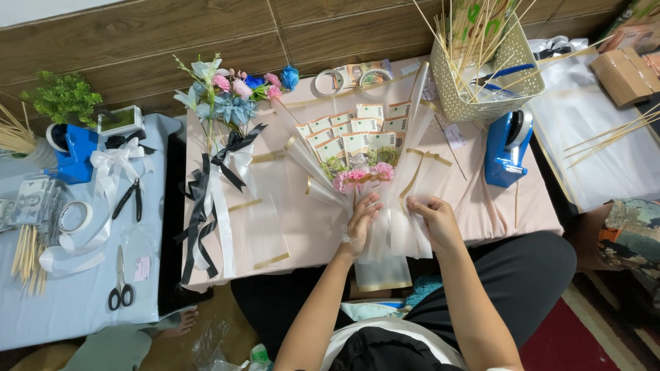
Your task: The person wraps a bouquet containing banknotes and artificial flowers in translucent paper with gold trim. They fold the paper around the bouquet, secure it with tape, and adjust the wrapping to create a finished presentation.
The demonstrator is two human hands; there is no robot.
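On the far left desk, covered in pale blue cloth, lie scissors [121, 292], pliers [128, 199], a roll of tape [73, 216] and a white ribbon [110, 172]. On the pink desk [481, 206] beside it rests a finished flower bouquet [223, 103] tied with black and white ribbons. Just right of that lies the banknote bouquet [357, 158], its long axis running from the fanned notes at the far end back toward the person, the gathered wrapping at the near end, directly under both hands. The left hand [361, 223] curls partly closed around the narrow neck of the white wrapping, fingers pointing up toward the small pink flowers. The right hand [433, 220] sits just beside it on the right flank of the wrap, fingers bent and pinching a fold of the sheer paper. Both hands are about equally near. Farther right stand a blue tape dispenser [505, 148] and a white basket [488, 75] of thin sticks.
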